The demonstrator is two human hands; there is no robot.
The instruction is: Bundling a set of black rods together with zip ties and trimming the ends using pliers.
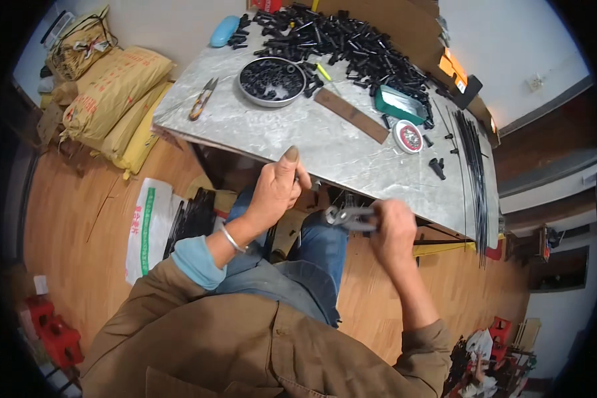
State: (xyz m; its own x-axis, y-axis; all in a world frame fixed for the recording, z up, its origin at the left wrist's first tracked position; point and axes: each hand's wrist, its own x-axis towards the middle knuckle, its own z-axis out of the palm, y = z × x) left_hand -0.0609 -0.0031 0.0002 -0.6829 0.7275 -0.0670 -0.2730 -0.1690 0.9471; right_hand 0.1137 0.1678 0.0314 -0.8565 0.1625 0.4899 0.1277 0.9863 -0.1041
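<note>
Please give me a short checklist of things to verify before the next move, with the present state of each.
1. Pliers held in the right hand: ok.
2. Pliers' jaws clearly seen open or shut: cannot tell, they are blurred.
3. Small piece secure in the left hand: cannot tell; the fingers are curled and hide what may be inside.
4. Round bowl of small black parts resting on the table: ok.
5. Snips laid down on the table: ok.
6. Long black rods wholly on the table: not ok, their near ends overhang the edge.
</note>
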